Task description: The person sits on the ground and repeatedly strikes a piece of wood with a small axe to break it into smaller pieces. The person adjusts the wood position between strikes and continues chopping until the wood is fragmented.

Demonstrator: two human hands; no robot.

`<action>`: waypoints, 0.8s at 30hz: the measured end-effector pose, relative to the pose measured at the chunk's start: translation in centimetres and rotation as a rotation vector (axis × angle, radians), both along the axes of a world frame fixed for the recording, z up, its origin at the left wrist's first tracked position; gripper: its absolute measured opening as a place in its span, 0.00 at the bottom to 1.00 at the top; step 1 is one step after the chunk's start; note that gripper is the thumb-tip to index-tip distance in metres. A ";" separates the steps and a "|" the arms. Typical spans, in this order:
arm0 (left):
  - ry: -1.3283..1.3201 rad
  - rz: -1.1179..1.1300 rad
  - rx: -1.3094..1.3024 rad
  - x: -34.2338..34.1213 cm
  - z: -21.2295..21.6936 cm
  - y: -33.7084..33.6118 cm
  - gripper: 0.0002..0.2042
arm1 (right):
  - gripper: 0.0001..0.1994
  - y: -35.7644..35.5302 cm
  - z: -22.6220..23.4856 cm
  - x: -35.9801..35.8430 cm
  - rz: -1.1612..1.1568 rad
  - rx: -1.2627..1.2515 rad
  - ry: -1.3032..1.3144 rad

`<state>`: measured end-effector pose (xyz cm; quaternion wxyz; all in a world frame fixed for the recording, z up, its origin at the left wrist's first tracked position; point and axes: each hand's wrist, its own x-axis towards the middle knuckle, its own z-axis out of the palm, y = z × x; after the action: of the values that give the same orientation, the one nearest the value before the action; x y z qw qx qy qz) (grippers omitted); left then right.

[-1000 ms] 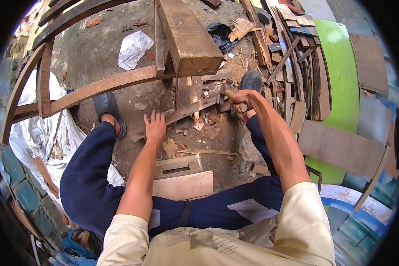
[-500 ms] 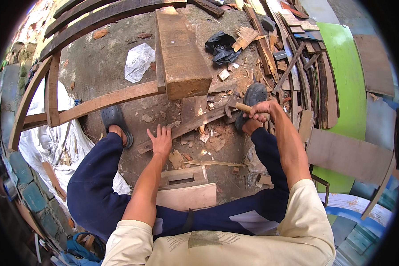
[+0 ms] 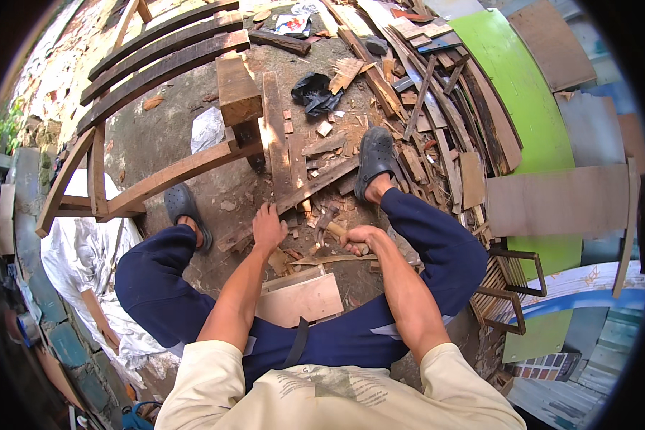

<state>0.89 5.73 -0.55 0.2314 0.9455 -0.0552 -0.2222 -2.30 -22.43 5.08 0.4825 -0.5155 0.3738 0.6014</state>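
Fingers clenched, right hand (image 3: 362, 241) grips claw hammer (image 3: 332, 227); left hand (image 3: 269, 228), thumb apart, seemingly steadies plank (image 3: 317, 185); striking calls for lifting.

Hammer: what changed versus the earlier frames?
The hammer moved away from the right shoe, leftward and closer in, nearer the left hand. Nothing was taken up or let go: the right hand keeps gripping it, and the left hand stays at the plank.
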 end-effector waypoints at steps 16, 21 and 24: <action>0.953 0.639 -1.044 -2.6 2.7 -5.1 0.16 | 0.05 4.2 9.9 -5.8 -0.271 -0.038 -0.337; 0.961 0.529 -0.907 -2.3 2.1 -4.6 0.13 | 0.06 5.9 10.7 -7.5 -0.216 -0.068 -0.303; 0.949 0.542 -0.941 -2.3 0.2 -3.6 0.14 | 0.06 7.2 8.1 -6.7 -0.194 -0.061 -0.270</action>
<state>-1.45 2.13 -0.37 0.6604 0.5276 0.1979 -0.4964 -8.99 -15.19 13.13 0.5682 -0.5676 0.3717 0.4655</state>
